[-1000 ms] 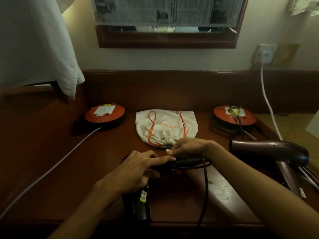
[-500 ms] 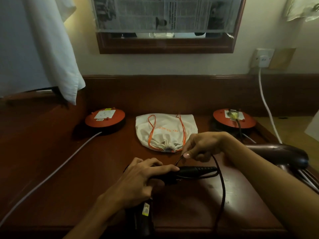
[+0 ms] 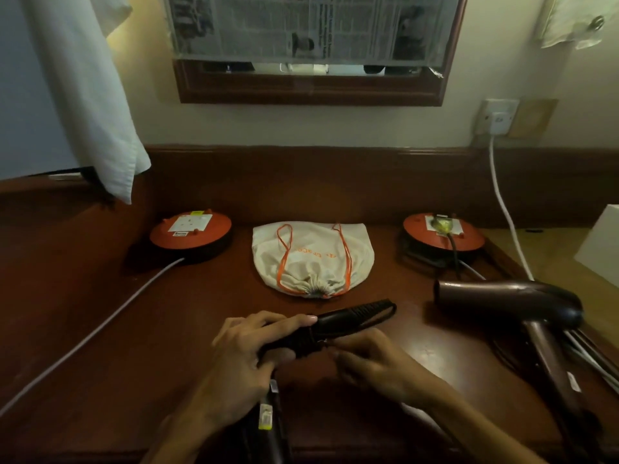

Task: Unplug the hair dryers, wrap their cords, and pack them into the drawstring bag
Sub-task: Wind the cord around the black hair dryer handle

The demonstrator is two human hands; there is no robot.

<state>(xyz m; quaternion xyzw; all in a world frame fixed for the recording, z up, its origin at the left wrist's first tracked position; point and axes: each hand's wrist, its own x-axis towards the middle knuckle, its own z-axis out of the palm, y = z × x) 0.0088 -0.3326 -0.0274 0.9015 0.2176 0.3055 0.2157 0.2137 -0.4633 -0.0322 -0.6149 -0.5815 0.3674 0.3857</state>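
While the black hair dryer (image 3: 321, 333) lay across the near middle of the wooden desk (image 3: 140, 356), both hands worked at it. The left hand (image 3: 244, 360) curled round its handle, index finger stretched along the top and thumb tucked beneath, holding it firmly. The right hand (image 3: 371, 360) sat just right of that grip, its fingers bent toward the handle where turns of black cord (image 3: 390, 311) were bound; it seemed to pinch the cord there, though blur made the contact hard to read. A loop of that cord curved past the handle's far right end. The dryer's body ran toward the near edge, a yellow-green label (image 3: 265, 416) showing on it. Beyond the hands, at the middle of the desk, rested the cream drawstring bag (image 3: 313, 256) with orange strings, its gathered mouth drawn closed and facing the near side. A second, brown hair dryer (image 3: 509, 298) lay at the right, apart from the hands, nozzle pointing left and handle slanting toward the near right corner. Two orange extension reels stood at the far side: the left reel (image 3: 191, 231) with a grey cable (image 3: 83, 336) trailing to the near left, the right reel (image 3: 443, 231) with a plug seated in its socket. A white cable (image 3: 502, 202) dropped from a wall socket (image 3: 497, 117) at the far right.
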